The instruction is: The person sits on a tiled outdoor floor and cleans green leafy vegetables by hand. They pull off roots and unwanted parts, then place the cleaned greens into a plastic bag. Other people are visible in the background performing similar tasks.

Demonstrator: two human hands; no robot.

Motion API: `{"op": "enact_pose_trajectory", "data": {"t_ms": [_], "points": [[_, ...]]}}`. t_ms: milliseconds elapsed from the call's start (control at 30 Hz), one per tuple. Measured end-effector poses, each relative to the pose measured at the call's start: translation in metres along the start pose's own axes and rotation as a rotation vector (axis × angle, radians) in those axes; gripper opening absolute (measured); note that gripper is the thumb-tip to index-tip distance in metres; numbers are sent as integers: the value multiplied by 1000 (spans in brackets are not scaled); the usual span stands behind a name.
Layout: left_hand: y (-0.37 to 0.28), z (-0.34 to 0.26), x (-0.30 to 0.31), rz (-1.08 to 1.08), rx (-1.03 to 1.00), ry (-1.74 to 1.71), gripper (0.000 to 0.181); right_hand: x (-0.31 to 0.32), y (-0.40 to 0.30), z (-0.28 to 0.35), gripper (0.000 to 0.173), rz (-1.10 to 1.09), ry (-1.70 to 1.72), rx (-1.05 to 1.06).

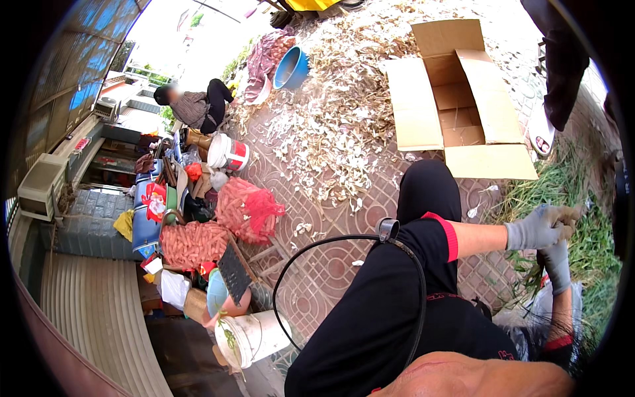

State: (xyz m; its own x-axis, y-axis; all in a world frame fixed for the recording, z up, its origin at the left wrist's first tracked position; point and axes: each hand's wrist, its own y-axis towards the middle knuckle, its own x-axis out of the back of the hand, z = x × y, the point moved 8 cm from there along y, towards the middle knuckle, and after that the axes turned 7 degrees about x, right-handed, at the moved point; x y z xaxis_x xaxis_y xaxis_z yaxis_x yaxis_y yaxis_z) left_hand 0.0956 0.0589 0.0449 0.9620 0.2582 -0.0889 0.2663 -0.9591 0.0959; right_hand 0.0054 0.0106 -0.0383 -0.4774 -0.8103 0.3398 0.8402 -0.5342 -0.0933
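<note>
Grey work gloves cover both my hands, which meet at the right side of the view over a patch of long green grass (593, 243). My left hand (533, 228) reaches in from the left, its fingers curled and overlapping those of the other hand. From below comes my right hand (556, 270), with dark green blades right beside its palm. Whether either hand grips these blades is hidden by the overlap. Under my right forearm lies a clear plastic bag (538, 315). My bent knee (429, 191) rises near the middle, and a black cable (297, 258) loops over my left sleeve.
An open cardboard box (464, 114) stands past my knee, beside a spread of dry papery husks (342, 114). Red mesh bags (248, 208), a white bucket (255, 337) and clutter line the left. A blue basin (291, 68) and a crouching person (196, 106) are farther off. Another person's dark-clothed leg (565, 74) stands at upper right.
</note>
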Motion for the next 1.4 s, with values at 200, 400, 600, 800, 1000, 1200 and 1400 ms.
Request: {"op": "enact_pose_trajectory", "data": {"t_ms": [200,400,600,800,1000,1200,1400], "points": [[3,10,-1,56,142,-359,21,-3,-13,-40,15,-32,355,-304],[7,14,0,19,61,-322,15,-1,-8,-59,21,14,437,-325],[8,6,6,-21,38,-390,12,-5,-2,-39,28,-140,507,-235],[8,-1,11,-56,30,-395,13,-12,0,-9,39,105,477,-307],[13,-6,25,-180,34,-261,15,-17,-1,16,43,76,596,-221],[9,4,15,-95,163,-362,21,-20,-5,16,11,165,333,-306],[11,7,12,-107,126,-339,25,-20,-6,5,9,118,423,-314]]}}
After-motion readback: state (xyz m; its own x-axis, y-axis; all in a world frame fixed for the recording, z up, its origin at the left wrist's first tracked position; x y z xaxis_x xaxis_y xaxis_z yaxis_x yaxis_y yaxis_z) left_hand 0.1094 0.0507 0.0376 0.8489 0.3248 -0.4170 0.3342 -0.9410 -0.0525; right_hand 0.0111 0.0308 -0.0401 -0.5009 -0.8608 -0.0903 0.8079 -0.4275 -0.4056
